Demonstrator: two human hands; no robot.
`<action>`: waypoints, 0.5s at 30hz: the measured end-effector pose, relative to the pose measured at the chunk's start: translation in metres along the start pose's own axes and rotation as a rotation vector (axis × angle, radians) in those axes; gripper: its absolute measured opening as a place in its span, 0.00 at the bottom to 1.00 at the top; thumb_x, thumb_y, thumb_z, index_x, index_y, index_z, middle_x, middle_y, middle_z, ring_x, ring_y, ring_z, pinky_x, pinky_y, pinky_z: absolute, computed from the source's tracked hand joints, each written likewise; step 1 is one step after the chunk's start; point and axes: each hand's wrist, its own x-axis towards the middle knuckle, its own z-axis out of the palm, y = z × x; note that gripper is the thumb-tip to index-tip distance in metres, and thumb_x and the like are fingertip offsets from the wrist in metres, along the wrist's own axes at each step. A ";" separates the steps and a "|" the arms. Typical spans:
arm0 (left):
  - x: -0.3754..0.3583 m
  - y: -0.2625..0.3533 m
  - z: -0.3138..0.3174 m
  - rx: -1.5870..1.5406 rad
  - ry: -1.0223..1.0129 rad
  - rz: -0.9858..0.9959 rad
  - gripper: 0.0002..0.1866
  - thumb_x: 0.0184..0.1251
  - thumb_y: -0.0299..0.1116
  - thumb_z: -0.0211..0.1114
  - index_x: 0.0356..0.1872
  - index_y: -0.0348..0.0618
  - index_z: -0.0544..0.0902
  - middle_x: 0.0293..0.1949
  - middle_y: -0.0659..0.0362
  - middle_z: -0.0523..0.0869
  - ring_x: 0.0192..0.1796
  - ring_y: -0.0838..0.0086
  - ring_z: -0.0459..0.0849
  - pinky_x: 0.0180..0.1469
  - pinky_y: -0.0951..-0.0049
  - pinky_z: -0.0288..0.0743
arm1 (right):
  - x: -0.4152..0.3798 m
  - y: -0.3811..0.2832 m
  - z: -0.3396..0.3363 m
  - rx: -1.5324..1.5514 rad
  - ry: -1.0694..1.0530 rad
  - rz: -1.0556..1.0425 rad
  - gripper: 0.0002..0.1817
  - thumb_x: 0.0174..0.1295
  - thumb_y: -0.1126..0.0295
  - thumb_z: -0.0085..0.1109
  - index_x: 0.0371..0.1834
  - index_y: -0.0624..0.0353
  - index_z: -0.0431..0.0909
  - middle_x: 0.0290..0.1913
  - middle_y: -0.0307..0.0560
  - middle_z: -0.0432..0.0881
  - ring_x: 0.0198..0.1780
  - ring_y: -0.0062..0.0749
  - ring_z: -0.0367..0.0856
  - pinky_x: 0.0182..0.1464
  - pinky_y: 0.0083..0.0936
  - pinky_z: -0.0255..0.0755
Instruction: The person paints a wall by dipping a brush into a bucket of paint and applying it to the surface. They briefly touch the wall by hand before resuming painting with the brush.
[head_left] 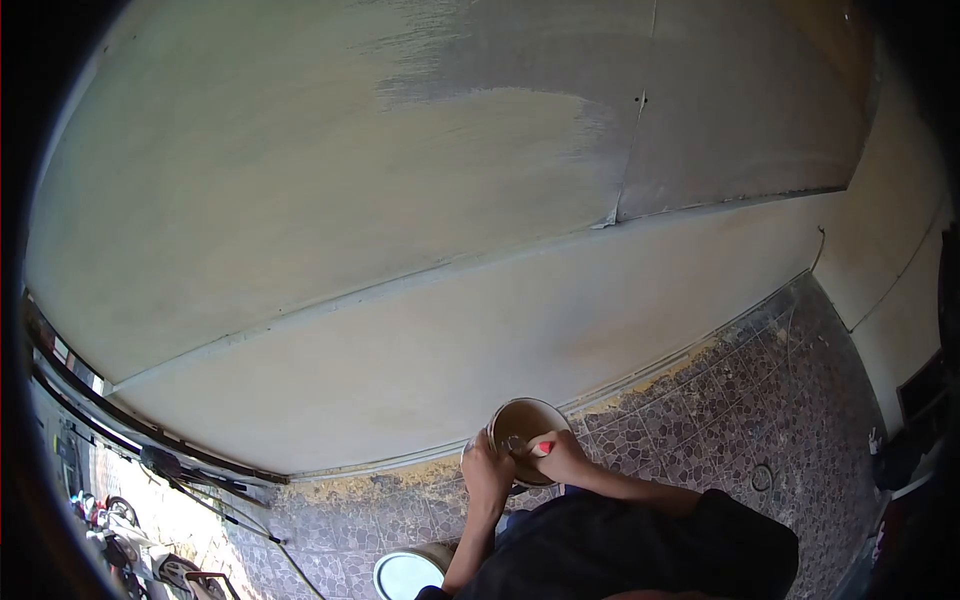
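Observation:
A small round container [522,418] with beige paint inside is held up in front of a large wall. My left hand [486,468] grips its left rim. My right hand [560,457] is closed around a red-handled tool [541,448] whose tip reaches into the container. Most of the tool is hidden by my fingers.
The wall [330,250] is cream where painted, with a grey patch [720,100] at the upper right. Below it runs a pebble-patterned tiled floor [720,400]. A white bucket [408,575] stands on the floor by my left elbow. Motorbikes [130,545] are parked far left.

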 end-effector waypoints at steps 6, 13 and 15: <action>0.002 -0.001 0.009 -0.018 -0.028 0.049 0.13 0.59 0.25 0.61 0.44 0.31 0.84 0.32 0.34 0.88 0.38 0.35 0.88 0.42 0.42 0.83 | -0.001 -0.007 -0.015 0.142 -0.038 0.050 0.07 0.56 0.69 0.70 0.36 0.52 0.94 0.37 0.53 0.92 0.43 0.50 0.91 0.46 0.38 0.84; 0.002 0.029 0.030 0.021 -0.021 -0.012 0.10 0.61 0.26 0.61 0.42 0.35 0.85 0.32 0.34 0.88 0.38 0.35 0.88 0.41 0.41 0.82 | 0.008 -0.004 -0.051 0.187 -0.067 0.072 0.07 0.57 0.66 0.70 0.37 0.49 0.94 0.38 0.51 0.92 0.43 0.48 0.91 0.49 0.39 0.83; 0.010 0.046 0.034 0.020 -0.010 -0.029 0.09 0.63 0.27 0.61 0.42 0.37 0.85 0.32 0.34 0.88 0.38 0.35 0.88 0.41 0.41 0.81 | 0.018 0.016 -0.054 0.130 -0.029 -0.044 0.07 0.59 0.64 0.72 0.37 0.49 0.94 0.38 0.51 0.92 0.44 0.49 0.91 0.50 0.40 0.83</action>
